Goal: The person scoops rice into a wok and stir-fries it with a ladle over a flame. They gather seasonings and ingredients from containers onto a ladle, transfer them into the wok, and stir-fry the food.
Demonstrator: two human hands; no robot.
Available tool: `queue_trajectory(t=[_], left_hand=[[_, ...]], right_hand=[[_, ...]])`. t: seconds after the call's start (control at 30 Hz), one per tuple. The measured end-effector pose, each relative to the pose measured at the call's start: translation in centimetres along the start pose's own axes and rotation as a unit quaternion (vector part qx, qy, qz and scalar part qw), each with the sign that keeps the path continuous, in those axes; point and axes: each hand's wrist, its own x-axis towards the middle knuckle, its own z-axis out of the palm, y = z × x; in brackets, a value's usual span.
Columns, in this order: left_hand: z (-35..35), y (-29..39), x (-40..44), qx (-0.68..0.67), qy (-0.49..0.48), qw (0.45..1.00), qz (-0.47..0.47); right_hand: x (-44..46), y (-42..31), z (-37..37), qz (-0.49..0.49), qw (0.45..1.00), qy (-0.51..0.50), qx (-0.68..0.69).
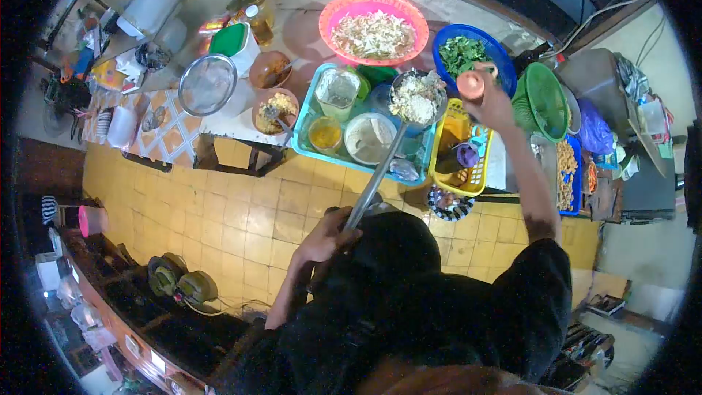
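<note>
Long-handled ladle (pixel 380 170) of pale food held above a crowded teal tray (pixel 333 159)

The person's left hand (pixel 319 238) is closed around the lower end of the ladle's metal handle, close to the body. The handle slants up and away, and its round head, heaped with white and yellowish food (pixel 417 102), is above the right part of the tray. The right hand (pixel 491 106) reaches forward, its fingers wrapped around a round orange-pink object (pixel 471 86); what it is cannot be told. That object is just right of the ladle's head, in front of a blue basin (pixel 509 58) of leafy greens (pixel 462 55).

In the tray stand a tub of white contents (pixel 369 139), a smaller one of yellow contents (pixel 325 134) and a squarish clear container (pixel 338 91). Behind it is a pink-orange basin (pixel 327 22) of pale shreds (pixel 373 35). A yellow basket (pixel 468 186) with a purple item inside sits beside the tray's right end. Farther right are green baskets (pixel 547 102) and a blue tray (pixel 578 186) of brown pieces (pixel 565 168). On the left of the counter (pixel 501 166), a brown bowl (pixel 261 126) holds yellowish food and a spoon.
</note>
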Motion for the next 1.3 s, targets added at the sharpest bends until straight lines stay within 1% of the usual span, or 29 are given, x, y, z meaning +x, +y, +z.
queue_trajectory(t=[0.03,0.07,0.1,0.13,0.17,0.2,0.23,0.27,0.33,0.37,0.43,0.47,0.53,0.67,0.73,0.77,0.83,0.97,1.03,1.07,1.13,1.17,1.23,1.27,1.3], left_hand=[[0.0,-0.5,0.0,0.018,0.001,1.0,-0.006],[0.0,-0.3,-0.1,0.013,0.002,1.0,-0.006],[0.1,0.3,0.0,0.017,-0.001,1.0,-0.008],[0.1,0.6,-0.1,0.022,-0.006,1.0,-0.012],[0.2,0.4,-0.2,0.021,-0.008,1.0,-0.013],[0.3,0.2,-0.1,0.005,-0.004,1.0,-0.011],[0.4,0.1,-0.1,-0.012,0.001,1.0,-0.009],[0.7,0.1,-0.1,-0.013,0.0,1.0,-0.01],[1.0,0.1,0.0,-0.024,0.032,0.999,-0.023],[0.9,0.3,-0.1,-0.025,0.032,0.999,-0.023],[0.8,0.5,-0.1,0.004,0.017,1.0,-0.024],[0.9,0.5,0.0,0.004,0.018,1.0,-0.024],[1.0,0.5,0.2,-0.009,0.011,1.0,-0.017],[1.7,1.0,1.1,-0.005,0.006,1.0,-0.027],[2.0,0.8,1.6,0.001,0.003,1.0,-0.022],[2.2,0.8,2.0,0.005,0.002,1.0,-0.024],[3.2,0.5,2.6,-0.016,0.012,1.0,-0.023],[5.1,0.3,3.5,-0.037,0.024,0.999,-0.017],[6.5,3.2,3.5,-0.096,0.056,0.986,-0.125],[6.9,2.9,3.9,-0.095,0.057,0.986,-0.128],[7.5,1.7,4.4,-0.116,0.039,0.987,-0.101],[8.0,0.9,4.6,-0.112,0.036,0.987,-0.107],[9.2,0.4,5.2,-0.06,0.06,0.996,-0.005],[9.8,0.3,5.2,-0.059,0.056,0.997,-0.008],[10.2,0.6,5.0,-0.072,0.067,0.995,-0.034]], right_hand=[[1.1,-2.1,-2.0,-0.001,1.0,-0.006,0.0],[2.3,-4.8,-3.8,-0.033,0.994,-0.054,-0.094],[3.1,-6.7,-4.5,-0.064,0.975,-0.101,-0.187],[3.4,-7.7,-4.2,-0.063,0.975,-0.104,-0.187],[3.7,-8.5,-3.9,-0.09,0.945,-0.14,-0.283],[4.0,-9.3,-3.7,-0.116,0.903,-0.173,-0.375],[4.0,-10.6,-4.2,-0.129,0.878,-0.209,-0.411],[3.9,-10.8,-4.0,-0.128,0.878,-0.21,-0.411],[4.2,-11.1,-3.7,-0.129,0.849,-0.292,-0.42],[4.4,-10.8,-3.5,-0.13,0.849,-0.292,-0.42],[4.6,-9.4,-3.1,-0.065,0.898,-0.251,-0.357],[4.4,-8.8,-3.0,-0.066,0.898,-0.251,-0.356],[3.9,-7.9,-2.7,-0.122,0.88,-0.236,-0.395],[4.2,-6.6,-3.7,-0.097,0.902,-0.213,-0.362],[4.1,-6.7,-4.2,-0.107,0.895,-0.263,-0.345],[4.3,-5.9,-4.1,-0.104,0.897,-0.261,-0.342],[4.6,-4.1,-3.7,-0.117,0.91,-0.213,-0.335],[4.4,-2.1,-3.4,-0.135,0.909,-0.216,-0.329],[5.0,-1.5,-3.6,-0.103,0.925,-0.195,-0.308],[5.1,-1.4,-4.0,-0.102,0.926,-0.196,-0.306],[5.0,-1.2,-4.5,-0.135,0.904,-0.257,-0.313],[4.8,-0.7,-4.1,-0.13,0.906,-0.259,-0.308],[4.9,0.2,-3.6,-0.118,0.926,-0.179,-0.309],[4.5,0.7,-3.5,-0.113,0.927,-0.182,-0.308],[4.4,0.8,-3.5,-0.118,0.923,-0.206,-0.304]])
